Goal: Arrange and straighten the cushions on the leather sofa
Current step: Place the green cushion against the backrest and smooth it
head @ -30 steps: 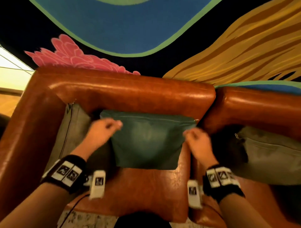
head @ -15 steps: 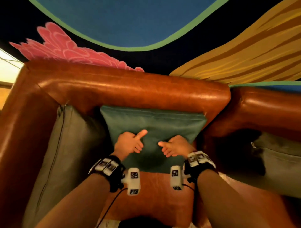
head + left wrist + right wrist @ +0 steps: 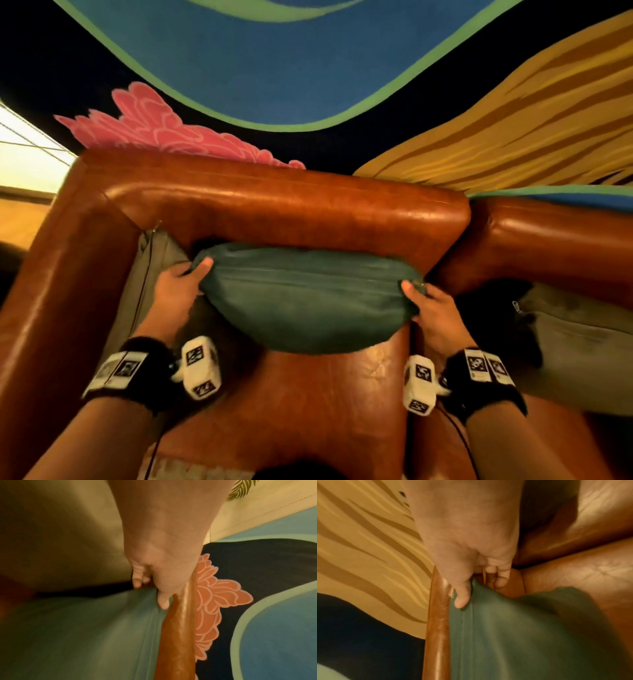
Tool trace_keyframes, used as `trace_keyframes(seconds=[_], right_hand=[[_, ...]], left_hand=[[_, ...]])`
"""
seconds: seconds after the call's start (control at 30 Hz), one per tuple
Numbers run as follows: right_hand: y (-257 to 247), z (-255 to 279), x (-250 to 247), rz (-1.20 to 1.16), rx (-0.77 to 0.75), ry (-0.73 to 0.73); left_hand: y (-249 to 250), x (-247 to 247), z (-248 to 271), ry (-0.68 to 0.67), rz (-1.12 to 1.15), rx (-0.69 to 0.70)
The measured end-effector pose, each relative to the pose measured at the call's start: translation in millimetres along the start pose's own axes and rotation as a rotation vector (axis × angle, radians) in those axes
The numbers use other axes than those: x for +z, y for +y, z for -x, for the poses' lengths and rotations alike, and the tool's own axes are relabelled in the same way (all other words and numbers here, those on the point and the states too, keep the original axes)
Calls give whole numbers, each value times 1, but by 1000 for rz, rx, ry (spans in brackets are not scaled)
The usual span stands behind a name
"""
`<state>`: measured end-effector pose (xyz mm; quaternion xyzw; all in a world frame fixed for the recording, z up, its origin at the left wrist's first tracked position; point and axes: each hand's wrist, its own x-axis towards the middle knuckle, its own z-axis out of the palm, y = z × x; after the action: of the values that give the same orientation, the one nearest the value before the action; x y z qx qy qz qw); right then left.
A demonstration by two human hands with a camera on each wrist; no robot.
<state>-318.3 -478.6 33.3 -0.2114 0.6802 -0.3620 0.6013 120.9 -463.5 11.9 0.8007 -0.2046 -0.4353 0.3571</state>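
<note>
A dark green cushion (image 3: 305, 294) bulges against the backrest of the brown leather sofa (image 3: 281, 202), above the seat. My left hand (image 3: 180, 291) grips its left end, thumb on top and fingers curled under. My right hand (image 3: 430, 308) grips the right end the same way. The left wrist view shows my left hand (image 3: 154, 585) with its thumb pressed into the green cushion (image 3: 85, 635) beside the sofa back. In the right wrist view my right hand (image 3: 476, 582) pinches the cushion (image 3: 522, 635) corner against the backrest edge.
A grey cushion (image 3: 150, 270) leans in the sofa's left corner against the armrest. Another grey cushion (image 3: 582, 342) lies on the neighbouring sofa section to the right. A painted wall with blue, pink and yellow shapes (image 3: 308, 68) rises behind the backrest.
Both hands moved from the middle of the green cushion's face out to its two ends and took hold. The cushion went from flat to squeezed and bulging.
</note>
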Motion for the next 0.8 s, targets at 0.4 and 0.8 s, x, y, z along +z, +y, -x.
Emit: trace_keyframes(seconds=[0.4, 0.8], right_hand=[[30, 57, 132, 1016, -856, 240], [75, 6, 9, 916, -247, 388]], left_hand=[[-20, 13, 11, 52, -239, 39], [-29, -8, 45, -236, 458, -225]])
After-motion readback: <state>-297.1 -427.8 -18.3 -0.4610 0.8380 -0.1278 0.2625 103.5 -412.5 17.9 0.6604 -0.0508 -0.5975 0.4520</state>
